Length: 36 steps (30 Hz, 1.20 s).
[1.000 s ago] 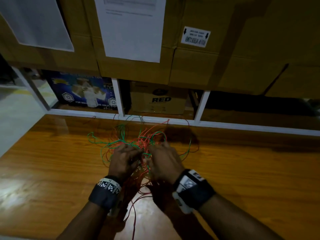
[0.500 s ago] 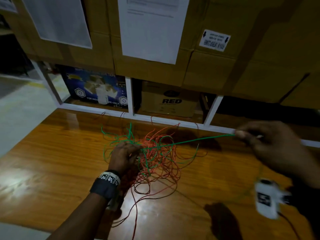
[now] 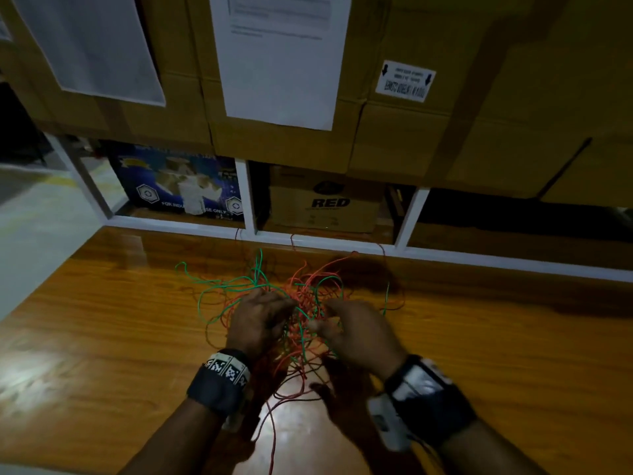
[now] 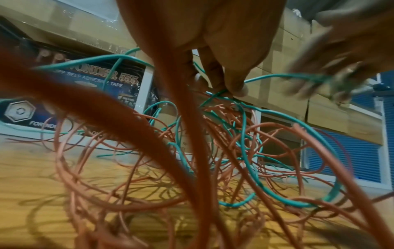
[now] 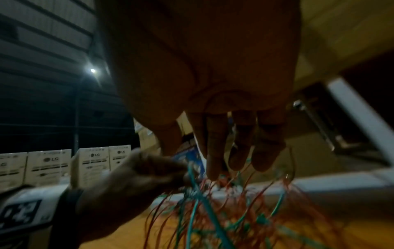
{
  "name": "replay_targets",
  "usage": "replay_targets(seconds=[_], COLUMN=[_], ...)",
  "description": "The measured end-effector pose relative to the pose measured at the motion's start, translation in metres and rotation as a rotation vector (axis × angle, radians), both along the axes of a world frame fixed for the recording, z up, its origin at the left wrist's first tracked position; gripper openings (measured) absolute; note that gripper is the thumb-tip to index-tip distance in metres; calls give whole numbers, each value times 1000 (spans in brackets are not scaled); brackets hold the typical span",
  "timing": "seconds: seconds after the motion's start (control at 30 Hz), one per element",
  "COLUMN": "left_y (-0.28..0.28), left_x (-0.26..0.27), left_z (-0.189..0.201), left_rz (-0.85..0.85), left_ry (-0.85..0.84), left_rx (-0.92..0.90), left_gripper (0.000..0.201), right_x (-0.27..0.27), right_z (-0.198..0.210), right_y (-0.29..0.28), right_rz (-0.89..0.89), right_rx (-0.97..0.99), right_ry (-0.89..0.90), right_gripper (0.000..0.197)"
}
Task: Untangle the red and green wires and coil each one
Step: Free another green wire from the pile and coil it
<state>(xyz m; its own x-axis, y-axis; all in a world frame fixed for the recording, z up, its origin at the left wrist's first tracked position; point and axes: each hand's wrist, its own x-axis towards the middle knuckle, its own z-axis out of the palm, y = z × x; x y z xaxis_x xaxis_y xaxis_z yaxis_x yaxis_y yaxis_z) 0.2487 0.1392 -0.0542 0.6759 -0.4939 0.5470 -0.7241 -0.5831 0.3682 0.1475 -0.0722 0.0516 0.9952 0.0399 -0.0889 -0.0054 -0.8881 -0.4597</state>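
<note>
Pinching green wire (image 4: 215, 96) with left hand (image 3: 258, 318), right hand (image 3: 359, 329) reaching in loose-fingered; red wire (image 3: 301, 371) tangled, nothing coiled.

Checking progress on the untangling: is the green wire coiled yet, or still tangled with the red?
Still tangled. The green wire weaves in loose loops through the red wire on the table; no coil shows.

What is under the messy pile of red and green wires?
The shiny wooden table lies under the tangled red and green wires. Whether anything else hides beneath the tangle cannot be seen.
</note>
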Motion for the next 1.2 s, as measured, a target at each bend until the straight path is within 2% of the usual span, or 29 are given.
replay_targets(seconds=[0.07, 0.17, 0.3, 0.37, 0.43, 0.53, 0.6, 0.67, 0.77, 0.87, 0.97, 1.1, 1.2], left_y=[-1, 2, 16, 20, 19, 7, -5, -14, -12, 0, 13, 19, 19], left_x=[-1, -3, 2, 5, 7, 8, 7, 8, 13, 17, 21, 22, 19], left_z=[1, -1, -4, -3, 0, 5, 5, 1, -4, -3, -8, -17, -14], left_rz=[-15, 9, 86, 84, 66, 56, 47, 100, 202, 119, 165, 175, 188], left_ry=[6, 58, 108, 110, 95, 33, 1, 63, 148, 127, 215, 374, 457], left_rx=[-1, -8, -112, -179, -202, -155, -136, -185, -256, -242, -185, -302, -356], left_gripper=[30, 31, 30, 31, 30, 31, 48, 58, 37, 31, 46, 66, 91], right_x=[20, 28, 0, -23, -50, -84, -95, -98, -89, -72, -55, -28, -3], right_z=[-21, -20, 40, 73, 100, 120, 124, 121, 104, 72, 34, 15, 2], right_y=[24, 28, -4, -35, -70, -113, -127, -129, -124, -119, -108, -54, -3], right_rz=[2, 11, 185, 216, 191, 138, 119, 92, 22, -52, -67, 13, 80], right_rx=[21, 173, 204, 228, 245, 260, 231, 236, 245, 62, -52, -139, -107], right_ry=[22, 77, 8, -28, -39, -19, -6, 17, 87, 207, 266, 159, 44], right_gripper=[29, 24, 28, 32, 34, 33, 35, 33, 25, 25, 9, 34, 40])
